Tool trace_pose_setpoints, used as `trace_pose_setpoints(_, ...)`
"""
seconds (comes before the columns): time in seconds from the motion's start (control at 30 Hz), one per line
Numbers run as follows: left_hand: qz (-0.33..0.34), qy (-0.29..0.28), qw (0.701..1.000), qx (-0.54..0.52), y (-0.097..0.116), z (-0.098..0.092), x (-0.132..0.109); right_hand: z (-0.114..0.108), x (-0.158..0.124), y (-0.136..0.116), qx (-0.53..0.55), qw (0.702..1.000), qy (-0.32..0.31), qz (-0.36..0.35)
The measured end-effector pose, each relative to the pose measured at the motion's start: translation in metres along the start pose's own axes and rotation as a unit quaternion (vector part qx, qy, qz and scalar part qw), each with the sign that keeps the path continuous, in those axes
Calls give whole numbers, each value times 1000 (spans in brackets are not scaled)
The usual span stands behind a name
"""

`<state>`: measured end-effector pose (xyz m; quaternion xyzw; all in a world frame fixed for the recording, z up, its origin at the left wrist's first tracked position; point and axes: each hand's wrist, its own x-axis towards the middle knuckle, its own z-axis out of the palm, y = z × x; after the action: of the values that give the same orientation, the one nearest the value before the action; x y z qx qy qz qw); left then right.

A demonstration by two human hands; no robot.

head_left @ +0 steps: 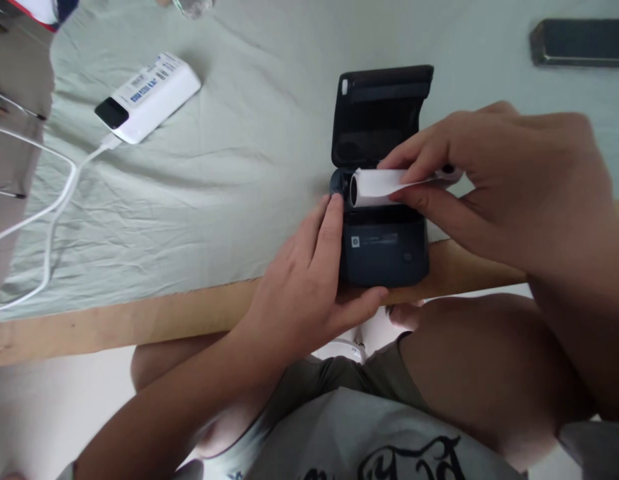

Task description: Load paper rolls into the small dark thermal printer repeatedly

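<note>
A dark blue portable receipt printer (384, 250) lies at the table's near edge with its black lid (382, 117) swung up. My left hand (304, 280) holds the printer by its left side, fingers along the side and thumb at the near edge. Pinched between the thumb and fingers of my right hand (499, 173) is a white paper roll (374, 187). The roll lies crosswise at the printer's paper compartment, and its hollow left end shows. My right fingers hide part of its right end; I cannot tell whether it is fully seated.
A white power bank (154, 100) with a label and dark display lies at the left, a white cable (64, 180) plugged into it. At the far right is a dark oblong case (582, 43). Pale green cloth (254, 147) covers the table, leaving a wooden edge (189, 310) in front.
</note>
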<state>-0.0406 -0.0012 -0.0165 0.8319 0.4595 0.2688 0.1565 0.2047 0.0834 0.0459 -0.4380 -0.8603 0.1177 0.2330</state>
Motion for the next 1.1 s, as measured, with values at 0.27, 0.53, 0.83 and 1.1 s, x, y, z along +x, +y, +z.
trace_pose_setpoints(0.27, -4, 13, 1000, -5, 0, 6, -2, 4, 0, 6, -27, 999, 9, -31)
trace_pose_setpoints(0.53, 5, -1, 1000, -25, 2, -3, 0, -8, -4, 10, -5, 981, -4, -196)
trace_pose_setpoints(0.83, 4, -32, 999, -42, 5, -11, 3, -15, -1, 12, -51, 986, 130, -88)
trace_pose_setpoints(1.1, 16, -18, 999, -31, 2, -10, 2, -7, -6, 29, 27, 985, 168, -11)
